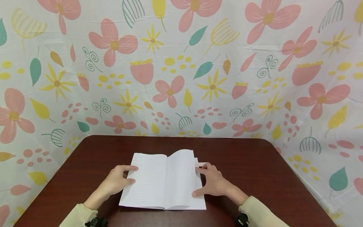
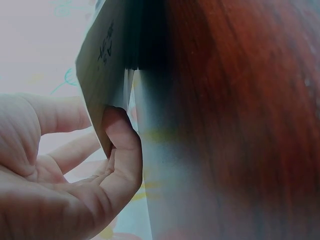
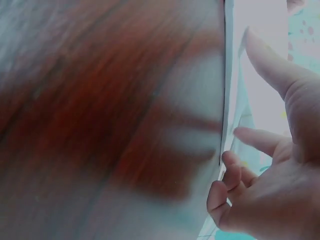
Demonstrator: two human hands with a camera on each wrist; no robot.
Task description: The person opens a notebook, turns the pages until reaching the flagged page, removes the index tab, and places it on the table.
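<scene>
An open notebook (image 1: 150, 179) with lined white pages lies on the dark table. My left hand (image 1: 114, 180) grips its left edge, thumb and index finger on top. In the left wrist view, a finger of the left hand (image 2: 75, 165) curls round the notebook's cover (image 2: 102, 65), which bears dark handwriting. At the right edge, my right hand (image 1: 214, 182) holds the notebook, with thumb and index finger on the pages. The right page (image 1: 180, 176) bulges upward. In the right wrist view, other fingers of the right hand (image 3: 270, 175) curl by the edge.
The brown table (image 1: 249, 170) extends around the notebook. Behind it hangs a floral cloth (image 1: 170, 63), which also runs down both sides. A white strip (image 1: 202, 164) juts out at the notebook's upper right, by the right hand.
</scene>
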